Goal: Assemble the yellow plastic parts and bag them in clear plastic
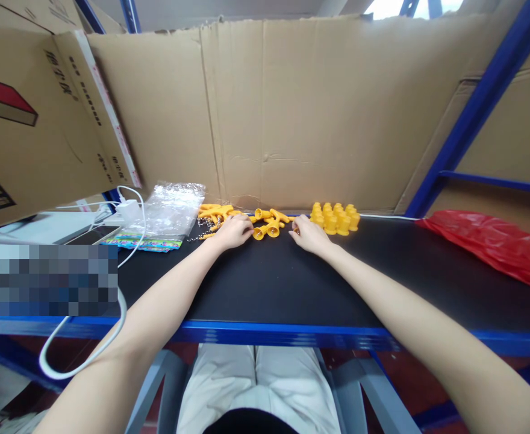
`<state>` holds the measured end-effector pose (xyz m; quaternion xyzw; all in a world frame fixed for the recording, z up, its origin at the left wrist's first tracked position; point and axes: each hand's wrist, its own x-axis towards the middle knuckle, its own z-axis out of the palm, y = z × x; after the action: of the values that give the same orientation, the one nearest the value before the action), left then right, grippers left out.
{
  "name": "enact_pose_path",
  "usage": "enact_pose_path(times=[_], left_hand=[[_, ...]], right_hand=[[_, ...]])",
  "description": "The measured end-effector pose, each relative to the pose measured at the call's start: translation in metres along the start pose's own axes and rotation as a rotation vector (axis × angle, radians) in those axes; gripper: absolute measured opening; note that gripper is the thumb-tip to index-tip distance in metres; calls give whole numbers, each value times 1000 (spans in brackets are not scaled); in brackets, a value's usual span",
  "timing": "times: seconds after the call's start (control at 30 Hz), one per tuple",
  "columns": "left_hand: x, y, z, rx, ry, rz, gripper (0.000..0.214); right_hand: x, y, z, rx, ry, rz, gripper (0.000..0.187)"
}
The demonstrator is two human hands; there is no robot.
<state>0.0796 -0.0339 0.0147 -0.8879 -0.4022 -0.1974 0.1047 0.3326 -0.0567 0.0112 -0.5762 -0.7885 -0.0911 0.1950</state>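
Both my arms reach far across a black work surface (265,283). My left hand (235,231) is curled over a loose heap of small yellow trumpet-shaped plastic pieces (267,225), its fingers closed on one of them. My right hand (309,234) rests just right of that heap with fingers bent, pinching a small yellow piece at its fingertips. A second loose pile of yellow pieces (214,212) lies behind my left hand. To the right of my right hand, several yellow pieces stand upright in a tight group (336,218).
A clear plastic bag (171,208) on colourful packets lies at the left, beside a phone (94,234), a white charger (128,211) and its cable. A red plastic bag (495,244) lies at the right. Cardboard sheets (292,108) wall the back. A blue shelf edge (265,333) runs in front.
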Motion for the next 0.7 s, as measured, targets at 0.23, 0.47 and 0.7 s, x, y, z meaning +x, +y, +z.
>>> enact_pose_path(times=[0.23, 0.47, 0.7], left_hand=[[1, 3, -10, 17, 249, 29, 35], [2, 16, -20, 49, 339, 16, 49], [2, 14, -17, 92, 224, -78, 44]], right_hand=[[5, 15, -4, 103, 226, 13, 10], [1, 3, -26, 232, 449, -337, 13], [-6, -18, -33, 137, 349, -720, 23]])
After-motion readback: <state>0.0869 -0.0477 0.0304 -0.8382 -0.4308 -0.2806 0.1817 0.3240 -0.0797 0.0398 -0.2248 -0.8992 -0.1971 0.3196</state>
